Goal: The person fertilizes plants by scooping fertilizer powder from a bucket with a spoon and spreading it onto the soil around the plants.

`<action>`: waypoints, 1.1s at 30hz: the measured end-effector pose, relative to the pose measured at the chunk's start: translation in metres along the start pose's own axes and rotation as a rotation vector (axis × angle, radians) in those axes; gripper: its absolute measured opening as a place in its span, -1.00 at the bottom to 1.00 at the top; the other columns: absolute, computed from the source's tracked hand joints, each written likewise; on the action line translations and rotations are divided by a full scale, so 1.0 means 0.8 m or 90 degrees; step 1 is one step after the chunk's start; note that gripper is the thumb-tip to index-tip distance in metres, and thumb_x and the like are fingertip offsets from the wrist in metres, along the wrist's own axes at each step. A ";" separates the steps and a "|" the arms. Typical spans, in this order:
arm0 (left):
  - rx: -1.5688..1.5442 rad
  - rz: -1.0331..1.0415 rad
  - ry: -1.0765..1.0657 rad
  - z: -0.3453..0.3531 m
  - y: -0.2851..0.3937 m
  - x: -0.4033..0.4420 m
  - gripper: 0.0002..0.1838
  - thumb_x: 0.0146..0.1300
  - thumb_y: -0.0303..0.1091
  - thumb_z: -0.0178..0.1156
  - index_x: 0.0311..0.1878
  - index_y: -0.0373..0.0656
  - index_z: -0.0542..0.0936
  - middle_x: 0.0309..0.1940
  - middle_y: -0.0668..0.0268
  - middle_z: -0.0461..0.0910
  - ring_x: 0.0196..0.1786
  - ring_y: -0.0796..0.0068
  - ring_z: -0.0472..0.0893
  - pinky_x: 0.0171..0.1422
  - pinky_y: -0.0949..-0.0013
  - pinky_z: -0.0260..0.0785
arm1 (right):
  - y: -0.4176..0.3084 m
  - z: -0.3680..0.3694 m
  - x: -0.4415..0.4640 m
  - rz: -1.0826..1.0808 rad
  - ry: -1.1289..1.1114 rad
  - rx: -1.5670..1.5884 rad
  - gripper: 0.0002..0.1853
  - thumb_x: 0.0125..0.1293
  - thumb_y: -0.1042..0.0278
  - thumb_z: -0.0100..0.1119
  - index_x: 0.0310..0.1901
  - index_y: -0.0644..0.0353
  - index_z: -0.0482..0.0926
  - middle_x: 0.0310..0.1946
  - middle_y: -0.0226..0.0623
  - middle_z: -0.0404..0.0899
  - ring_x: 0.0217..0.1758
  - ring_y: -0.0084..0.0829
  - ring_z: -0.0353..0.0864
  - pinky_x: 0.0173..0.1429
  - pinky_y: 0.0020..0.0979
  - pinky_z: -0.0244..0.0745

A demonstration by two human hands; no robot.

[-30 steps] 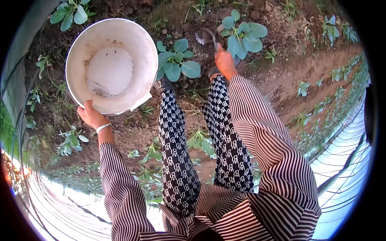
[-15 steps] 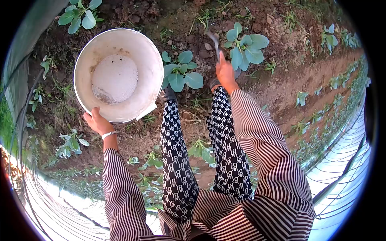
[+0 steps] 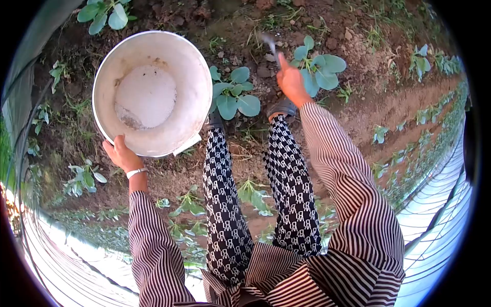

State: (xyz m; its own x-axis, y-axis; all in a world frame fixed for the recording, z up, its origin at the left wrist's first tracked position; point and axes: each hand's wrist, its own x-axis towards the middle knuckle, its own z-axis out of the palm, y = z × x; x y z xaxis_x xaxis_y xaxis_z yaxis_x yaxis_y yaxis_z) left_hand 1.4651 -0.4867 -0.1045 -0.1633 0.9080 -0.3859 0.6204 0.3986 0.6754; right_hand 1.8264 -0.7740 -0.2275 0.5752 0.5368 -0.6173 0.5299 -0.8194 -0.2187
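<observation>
Brown, crumbly soil with small weeds spreads below you in the head view, and rows of green seedlings grow on it. Your left hand, with a pale band on the wrist, is partly closed at the near rim of a round white plastic bucket; the thumb lies on the rim, but the other fingers are partly hidden. The bucket has its mouth toward you, and white grainy material covers its bottom. Whether it rests on the ground, I cannot tell. Your right hand is closed around the dark handle of a small metal tool, whose blurred end is above the soil. Just beside this hand is a broad-leaved green plant. One more leafy plant stands between the bucket and your right hand, near your dark shoes.
</observation>
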 end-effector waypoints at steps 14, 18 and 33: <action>0.079 0.047 0.036 0.008 0.027 -0.017 -0.77 0.02 -0.43 0.10 -0.30 -0.28 0.29 -0.40 0.20 0.33 -0.35 0.36 0.33 -0.13 0.25 0.28 | 0.010 -0.030 -0.022 -0.025 -0.093 -0.054 -0.27 0.20 0.45 0.02 0.43 -0.06 0.08 -0.33 0.09 0.54 -0.41 0.04 0.51 -0.28 -0.09 0.44; 0.153 0.080 0.026 0.012 0.016 -0.021 -0.71 0.01 -0.41 0.13 -0.25 -0.33 0.29 -0.31 0.03 0.33 -0.23 0.12 0.38 -0.04 0.16 0.25 | -0.055 -0.102 -0.012 0.007 -0.036 0.106 -0.40 0.27 0.30 0.04 0.37 0.03 0.22 -0.28 0.09 0.59 -0.29 -0.10 0.62 -0.20 -0.20 0.48; 0.142 0.120 0.066 0.014 0.029 -0.024 -0.67 -0.03 -0.40 0.17 -0.24 -0.33 0.31 -0.35 0.06 0.32 -0.25 0.09 0.36 -0.06 0.17 0.25 | -0.349 0.104 0.036 -0.243 -0.183 0.196 -0.63 0.20 0.34 0.09 -0.01 0.40 0.47 -0.34 0.28 0.55 -0.22 0.18 0.56 -0.11 -0.04 0.47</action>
State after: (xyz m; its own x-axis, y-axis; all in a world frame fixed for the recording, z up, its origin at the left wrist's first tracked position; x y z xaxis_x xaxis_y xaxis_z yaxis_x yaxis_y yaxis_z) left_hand 1.4911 -0.4967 -0.0886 -0.0992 0.9763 -0.1924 0.7989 0.1934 0.5696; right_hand 1.6432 -0.5462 -0.2471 0.1638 0.7652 -0.6227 0.4357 -0.6224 -0.6502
